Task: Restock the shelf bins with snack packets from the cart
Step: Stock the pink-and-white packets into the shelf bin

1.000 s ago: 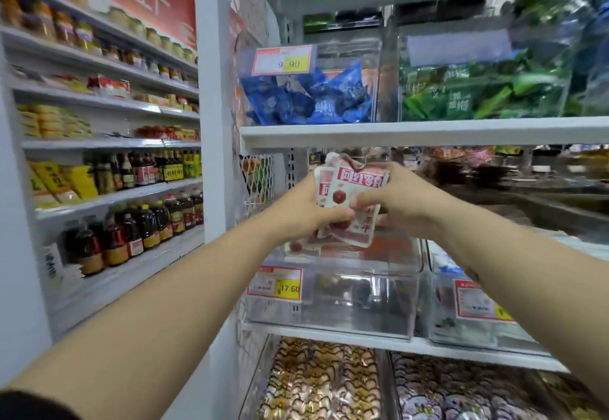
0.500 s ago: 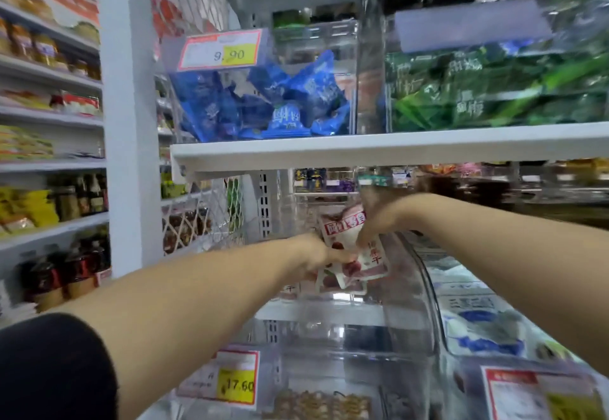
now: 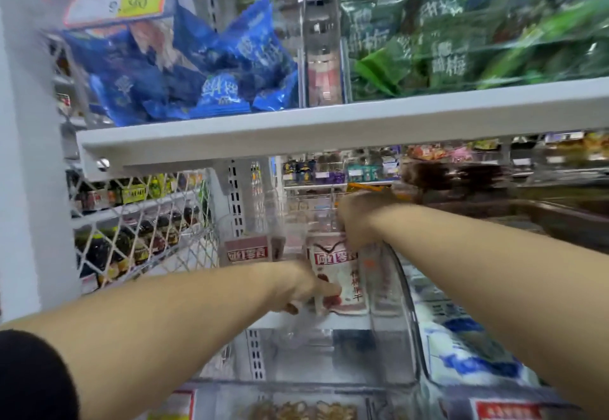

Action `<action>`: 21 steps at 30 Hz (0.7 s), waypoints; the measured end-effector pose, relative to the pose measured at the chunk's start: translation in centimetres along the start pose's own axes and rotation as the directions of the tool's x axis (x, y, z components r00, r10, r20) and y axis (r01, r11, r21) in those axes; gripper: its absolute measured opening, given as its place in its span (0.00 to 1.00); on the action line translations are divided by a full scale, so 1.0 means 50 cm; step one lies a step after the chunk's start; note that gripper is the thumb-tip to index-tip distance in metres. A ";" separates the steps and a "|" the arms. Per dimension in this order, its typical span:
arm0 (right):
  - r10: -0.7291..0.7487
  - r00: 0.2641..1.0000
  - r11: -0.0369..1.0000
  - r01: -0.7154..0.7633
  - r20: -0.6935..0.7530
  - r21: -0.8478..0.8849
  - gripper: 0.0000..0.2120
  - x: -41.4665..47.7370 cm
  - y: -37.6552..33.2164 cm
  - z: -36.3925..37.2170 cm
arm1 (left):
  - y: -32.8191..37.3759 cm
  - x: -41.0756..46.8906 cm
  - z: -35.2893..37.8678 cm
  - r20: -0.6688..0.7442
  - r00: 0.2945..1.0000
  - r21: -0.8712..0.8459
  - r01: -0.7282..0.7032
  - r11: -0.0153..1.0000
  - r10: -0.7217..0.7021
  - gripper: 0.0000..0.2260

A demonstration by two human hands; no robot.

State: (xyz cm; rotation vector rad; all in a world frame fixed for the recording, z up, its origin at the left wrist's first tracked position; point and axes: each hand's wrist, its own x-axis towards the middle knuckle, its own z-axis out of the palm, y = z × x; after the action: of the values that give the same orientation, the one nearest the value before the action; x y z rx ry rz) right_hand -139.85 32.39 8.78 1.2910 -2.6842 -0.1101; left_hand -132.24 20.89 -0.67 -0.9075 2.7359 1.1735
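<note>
Both my arms reach deep into a clear plastic shelf bin (image 3: pixel 400 291) under a white shelf. My left hand (image 3: pixel 303 287) pinches the lower part of a red-and-white snack packet (image 3: pixel 342 279) that stands upright inside the bin. My right hand (image 3: pixel 354 218) grips the top of the same packet. A second matching packet (image 3: pixel 247 250) stands further left in the bin, apart from my hands. The cart is out of sight.
The white shelf board (image 3: pixel 329 126) hangs low above my arms, carrying bins of blue packets (image 3: pixel 204 67) and green packets (image 3: pixel 461 44). A wire mesh side panel (image 3: pixel 141 222) closes the left. Another bin with blue-and-white packets (image 3: pixel 468 347) sits to the right.
My hands have pushed the packets from in front of the bin down and deep into it. My head has moved closer and lower, so the shelf fills more of the view.
</note>
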 end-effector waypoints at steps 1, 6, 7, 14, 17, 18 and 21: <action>0.013 1.000 1.000 -0.013 -0.015 0.011 0.11 0.001 0.002 0.003 | -0.004 0.005 0.005 -0.003 1.000 0.001 0.024 1.000 -0.024 0.25; 0.049 0.998 0.992 -0.052 0.026 0.117 0.16 0.002 0.011 0.007 | 0.002 0.023 0.021 -0.027 0.999 -0.076 -0.039 0.996 0.037 0.13; 0.051 0.998 0.991 -0.055 0.034 0.126 0.15 0.001 0.011 0.007 | 0.007 0.021 0.023 -0.035 0.997 -0.104 -0.065 0.992 0.062 0.09; 0.072 0.997 0.989 -0.072 0.001 0.126 0.11 0.016 0.016 0.019 | 0.012 -0.004 0.022 -0.013 0.998 -0.097 -0.066 0.993 0.066 0.10; 0.072 0.997 0.987 -0.072 0.006 0.147 0.12 0.021 0.018 0.021 | 0.011 -0.006 0.011 -0.057 0.997 -0.083 -0.052 0.995 0.047 0.14; 0.073 0.997 0.986 -0.072 0.002 0.151 0.12 0.021 0.019 0.021 | 0.012 -0.009 0.006 -0.086 0.995 -0.091 -0.059 0.994 0.051 0.14; 0.078 0.997 0.986 -0.075 -0.019 0.149 0.07 0.026 0.022 0.024 | 0.011 -0.023 0.001 -0.065 0.993 -0.150 -0.108 0.983 0.100 0.05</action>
State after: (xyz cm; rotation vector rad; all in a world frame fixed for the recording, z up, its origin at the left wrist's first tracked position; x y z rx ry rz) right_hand -141.69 32.06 7.90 1.2169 -2.7619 0.1171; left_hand -131.59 21.79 -0.05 -0.8328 2.8007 1.4158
